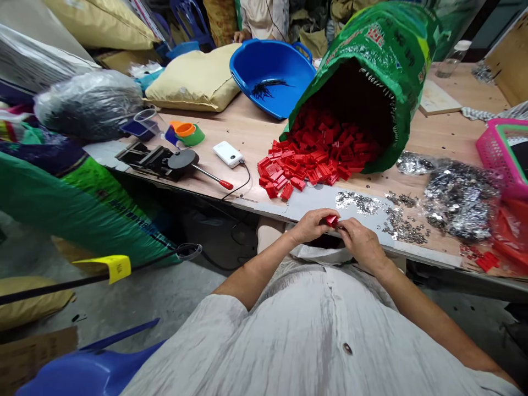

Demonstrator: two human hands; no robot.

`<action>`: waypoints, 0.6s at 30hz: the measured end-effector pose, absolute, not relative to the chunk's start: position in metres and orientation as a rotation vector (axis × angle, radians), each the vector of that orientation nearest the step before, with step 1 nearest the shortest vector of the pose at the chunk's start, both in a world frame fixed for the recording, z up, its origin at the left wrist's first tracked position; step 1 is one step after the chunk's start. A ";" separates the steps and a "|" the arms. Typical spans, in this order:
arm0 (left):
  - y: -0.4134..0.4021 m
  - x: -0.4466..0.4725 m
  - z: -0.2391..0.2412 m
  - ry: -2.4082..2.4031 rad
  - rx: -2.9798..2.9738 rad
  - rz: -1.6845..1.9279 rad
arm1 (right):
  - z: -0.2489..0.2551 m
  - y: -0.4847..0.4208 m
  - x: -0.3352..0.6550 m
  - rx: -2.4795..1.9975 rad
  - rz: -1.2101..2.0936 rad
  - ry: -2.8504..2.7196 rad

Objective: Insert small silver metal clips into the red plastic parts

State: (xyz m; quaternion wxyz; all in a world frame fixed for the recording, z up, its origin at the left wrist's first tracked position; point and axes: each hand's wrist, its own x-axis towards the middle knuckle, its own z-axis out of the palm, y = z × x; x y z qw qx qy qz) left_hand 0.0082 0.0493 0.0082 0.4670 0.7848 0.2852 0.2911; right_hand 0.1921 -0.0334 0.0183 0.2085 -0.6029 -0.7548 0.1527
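Close to the table's front edge, my left hand [312, 225] is closed around a small red plastic part [331, 220]. My right hand [360, 240] meets it from the right, thumb and fingers pinched at the part's end; whatever lies between those fingertips is too small to make out. Just beyond my hands, small shiny metal pieces [358, 203] are spread on a grey sheet [305, 204]. A heap of similar red plastic parts [313, 151] spills from a green woven sack [412, 71] lying on its side.
Left on the table are a black hand press [181, 159] with a red-tipped lever and a white power bank [228, 154] with a cable. A blue basin [274, 60] stands behind. Bagged metal pieces [462, 198] and a pink basket [501, 159] sit at right. Another person's hand [239, 36] shows far back.
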 end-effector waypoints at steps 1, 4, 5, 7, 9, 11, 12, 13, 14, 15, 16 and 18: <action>0.045 0.008 0.010 0.743 1.892 0.756 | 0.019 -0.036 0.193 -1.655 0.440 -2.079; 0.032 0.006 0.017 0.839 1.612 0.914 | 0.022 -0.042 0.196 -1.566 0.509 -1.945; 0.027 0.006 0.020 0.845 1.458 0.948 | 0.025 -0.044 0.197 -1.549 0.560 -1.890; 0.019 0.007 0.025 0.803 1.119 0.973 | 0.032 -0.047 0.197 -1.522 0.710 -1.817; 0.012 0.010 0.030 0.714 0.818 0.941 | 0.042 -0.049 0.195 -1.493 0.845 -1.817; 0.006 0.013 0.035 0.624 0.593 0.897 | 0.051 -0.048 0.191 -1.467 0.886 -1.866; 0.003 0.014 0.037 0.594 0.509 0.876 | 0.054 -0.048 0.190 -1.466 0.879 -1.891; 0.001 0.016 0.039 0.577 0.438 0.865 | 0.057 -0.048 0.189 -1.469 0.863 -1.910; -0.001 0.017 0.040 0.569 0.378 0.863 | 0.058 -0.047 0.188 -1.477 0.844 -1.923; -0.003 0.018 0.042 0.567 0.327 0.862 | 0.059 -0.047 0.188 -1.486 0.825 -1.934; -0.005 0.019 0.044 0.570 0.285 0.859 | 0.059 -0.047 0.188 -1.494 0.803 -1.942; -0.007 0.020 0.047 0.581 0.221 0.841 | 0.058 -0.047 0.189 -1.507 0.755 -1.956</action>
